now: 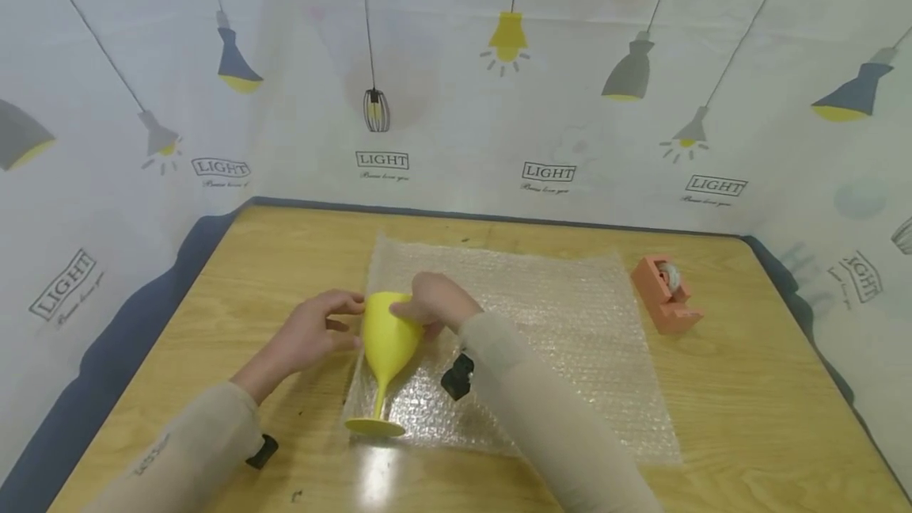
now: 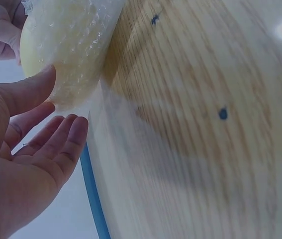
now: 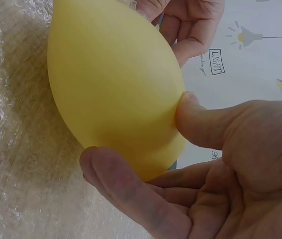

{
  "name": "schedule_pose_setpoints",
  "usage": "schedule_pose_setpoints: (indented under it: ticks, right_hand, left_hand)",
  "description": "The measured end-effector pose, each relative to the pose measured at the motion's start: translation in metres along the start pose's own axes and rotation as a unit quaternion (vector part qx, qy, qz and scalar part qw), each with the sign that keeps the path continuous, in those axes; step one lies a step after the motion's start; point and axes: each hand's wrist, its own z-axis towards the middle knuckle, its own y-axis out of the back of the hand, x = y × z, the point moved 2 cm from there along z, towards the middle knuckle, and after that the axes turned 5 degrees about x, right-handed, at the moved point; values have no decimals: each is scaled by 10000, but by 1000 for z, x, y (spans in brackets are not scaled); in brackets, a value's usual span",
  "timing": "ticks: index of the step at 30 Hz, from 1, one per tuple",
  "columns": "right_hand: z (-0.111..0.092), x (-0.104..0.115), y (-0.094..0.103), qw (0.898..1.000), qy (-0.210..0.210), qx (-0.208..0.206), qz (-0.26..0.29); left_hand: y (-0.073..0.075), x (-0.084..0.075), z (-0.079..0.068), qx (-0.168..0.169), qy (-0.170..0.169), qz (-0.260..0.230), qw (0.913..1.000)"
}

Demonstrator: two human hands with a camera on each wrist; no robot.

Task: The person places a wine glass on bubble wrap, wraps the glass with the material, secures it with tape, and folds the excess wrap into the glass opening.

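Note:
A yellow goblet (image 1: 389, 335) lies on its side at the left part of a sheet of bubble wrap (image 1: 541, 339), its round foot toward the near edge. My right hand (image 1: 443, 301) grips the bowl near the rim, with the thumb on one side and fingers round the other, as the right wrist view shows. The left hand (image 1: 313, 332) is at the bowl's left side. In the left wrist view, a flap of bubble wrap (image 2: 88, 45) covers that side of the bowl, and the left thumb and forefinger touch it with fingers loosely bent.
An orange tape dispenser (image 1: 661, 291) with a roll of tape stands on the right of the wooden table (image 1: 748, 386). A white curtain (image 1: 456, 77) printed with lamps hangs behind and at both sides.

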Motion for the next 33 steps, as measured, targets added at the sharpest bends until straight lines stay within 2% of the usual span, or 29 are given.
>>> schedule_pose_setpoints:
  ticks: [7, 15, 26, 28, 33]
  right_hand:
    - [0, -4, 1, 10000, -73, 27, 56]
    - [1, -9, 0, 9998, -130, 29, 150]
    - [-1, -15, 3, 9999, 52, 30, 160]
    - [-2, -16, 4, 9999, 89, 19, 85]
    - [-5, -18, 8, 9985, 228, -53, -491]
  left_hand:
    - [-2, -4, -1, -96, -21, 196, 9998]
    - [-5, -8, -2, -223, -192, 448, 9986]
    - [-10, -16, -3, -434, -345, 536, 9970]
    - [-11, -16, -3, -470, -329, 539, 9969]
    - [-14, -18, -3, -573, -394, 559, 9960]
